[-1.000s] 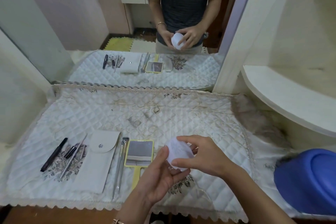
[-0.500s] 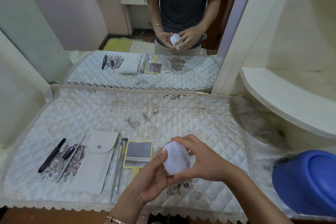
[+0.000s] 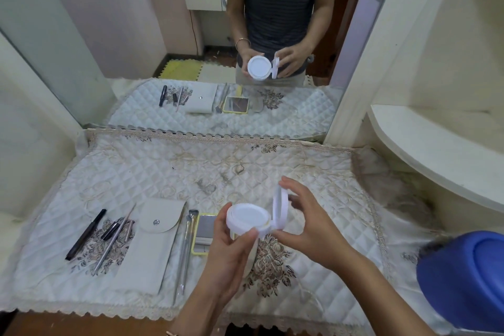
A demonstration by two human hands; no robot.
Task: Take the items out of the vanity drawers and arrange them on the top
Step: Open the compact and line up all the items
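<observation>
A round white compact [image 3: 249, 219] is held above the front of the quilted vanity top [image 3: 191, 172], its hinged lid [image 3: 280, 209] swung up on the right. My left hand [image 3: 230, 248] cradles the base from below. My right hand [image 3: 305, 219] holds the lid and hinge side. On the cloth to the left lie a black pen [image 3: 86, 233], several thin tools [image 3: 117, 234], a beige snap pouch [image 3: 152, 243], two metal implements [image 3: 185, 248] and a yellow-framed hand mirror [image 3: 204, 229], partly hidden by my left hand.
A wall mirror [image 3: 218, 35] stands behind the vanity top and reflects the person and the items. A cream curved shelf [image 3: 436, 155] juts out at the right. A blue plastic basin [image 3: 469, 281] sits at the lower right. A pale wall panel borders the left.
The compact was closed between both hands; its lid has now been swung up and stands upright on the right side. Both hands stay above the front of the cloth.
</observation>
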